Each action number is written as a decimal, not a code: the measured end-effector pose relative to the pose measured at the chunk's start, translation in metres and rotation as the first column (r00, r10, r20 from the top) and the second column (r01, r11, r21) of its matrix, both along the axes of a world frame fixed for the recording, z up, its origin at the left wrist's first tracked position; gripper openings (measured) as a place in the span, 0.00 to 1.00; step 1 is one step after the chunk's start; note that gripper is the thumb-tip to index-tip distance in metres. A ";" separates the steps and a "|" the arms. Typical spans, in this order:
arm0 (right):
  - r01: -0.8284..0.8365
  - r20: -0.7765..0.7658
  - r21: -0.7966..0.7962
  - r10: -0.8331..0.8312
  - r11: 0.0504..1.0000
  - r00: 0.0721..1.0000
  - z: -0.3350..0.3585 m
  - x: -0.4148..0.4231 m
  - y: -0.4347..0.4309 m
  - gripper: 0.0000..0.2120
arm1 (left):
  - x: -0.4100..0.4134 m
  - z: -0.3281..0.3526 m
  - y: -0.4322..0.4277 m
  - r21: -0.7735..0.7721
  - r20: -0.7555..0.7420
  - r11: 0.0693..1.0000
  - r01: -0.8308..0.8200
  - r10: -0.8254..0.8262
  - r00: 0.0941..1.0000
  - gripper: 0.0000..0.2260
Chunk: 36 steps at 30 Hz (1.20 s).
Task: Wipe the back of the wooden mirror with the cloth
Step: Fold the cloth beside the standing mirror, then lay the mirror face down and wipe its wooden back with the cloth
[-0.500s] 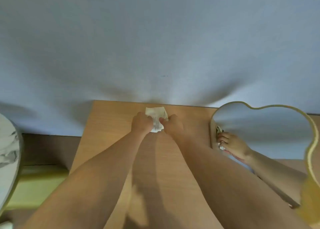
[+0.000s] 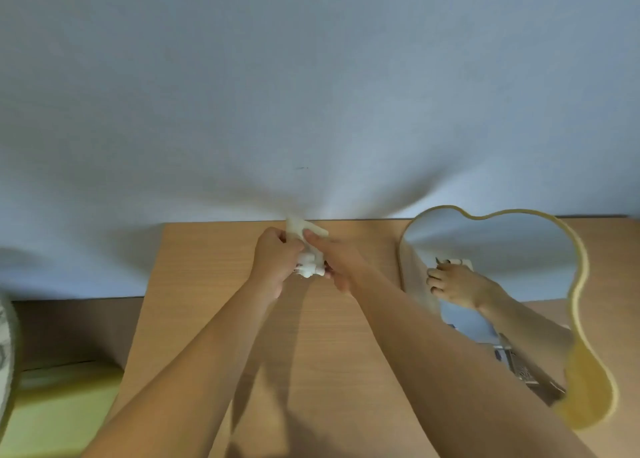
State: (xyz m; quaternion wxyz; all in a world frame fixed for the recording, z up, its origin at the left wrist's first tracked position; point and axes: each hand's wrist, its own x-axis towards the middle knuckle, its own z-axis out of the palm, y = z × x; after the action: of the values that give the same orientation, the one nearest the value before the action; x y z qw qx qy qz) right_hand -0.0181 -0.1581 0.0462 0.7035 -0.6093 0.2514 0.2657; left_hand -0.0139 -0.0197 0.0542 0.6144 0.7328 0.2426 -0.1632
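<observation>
Gripping: left hand [image 2: 277, 260] and right hand [image 2: 341, 262] both clamp the bunched cloth [image 2: 308, 250], centre frame, above the table [image 2: 207, 284].
Mirror [image 2: 491, 267]: standing at right, glass facing the camera.

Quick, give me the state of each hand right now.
Left hand: closed, holding the cloth.
Right hand: closed, holding the same cloth.

A single wide-angle head view looks forward and down along both forearms, close over a wooden table [image 2: 194, 319] that fills the lower centre of the frame. A pale wall [image 2: 311, 77] fills the upper half, its lines bowed by the lens.
</observation>
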 end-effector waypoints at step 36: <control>0.625 0.367 -0.035 -0.572 0.780 0.734 0.110 -0.220 -0.338 0.11 | -0.151 0.096 -0.365 0.462 0.332 0.849 0.257 -0.434 0.838 0.34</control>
State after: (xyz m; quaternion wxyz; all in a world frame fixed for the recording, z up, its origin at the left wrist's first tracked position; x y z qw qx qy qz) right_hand -0.2377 -0.4961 0.1566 0.7337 -0.5845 0.3305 -0.1039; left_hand -0.1650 -0.3851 0.1502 0.4489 0.8917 -0.0079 -0.0576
